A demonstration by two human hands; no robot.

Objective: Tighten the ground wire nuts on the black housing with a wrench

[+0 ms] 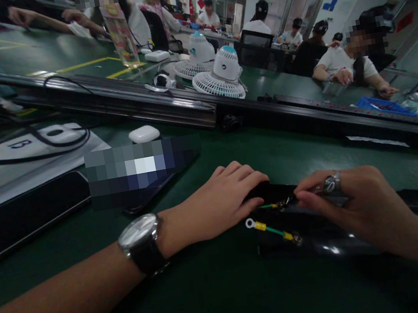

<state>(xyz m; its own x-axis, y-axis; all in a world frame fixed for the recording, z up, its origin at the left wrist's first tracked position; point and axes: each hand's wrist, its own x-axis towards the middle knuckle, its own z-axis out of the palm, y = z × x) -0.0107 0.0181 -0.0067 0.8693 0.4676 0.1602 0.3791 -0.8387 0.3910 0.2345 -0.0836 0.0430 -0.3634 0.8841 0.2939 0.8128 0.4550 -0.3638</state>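
My left hand (217,203), a watch on its wrist, lies palm down with fingers stretched out at the left end of a dark, shiny part (321,244). Its thumb tip is by a short green wire (269,205). My right hand (358,200), with a ring, is closed in a pinch at a small fastening on that wire's right end; what sits between the fingertips is too small to make out. In front lies a second short green wire (274,230) with yellow sleeves. Its left end is a free ring terminal (250,223); its right end is fixed to the dark part.
Behind my hands lie a dark phone-like slab (150,188), a white earbud case (144,134) and a black flat device (25,216). A long black rail (326,114) crosses the table. Beyond it stand two white fans (219,76) and a bottle (120,34). Other people sit farther back.
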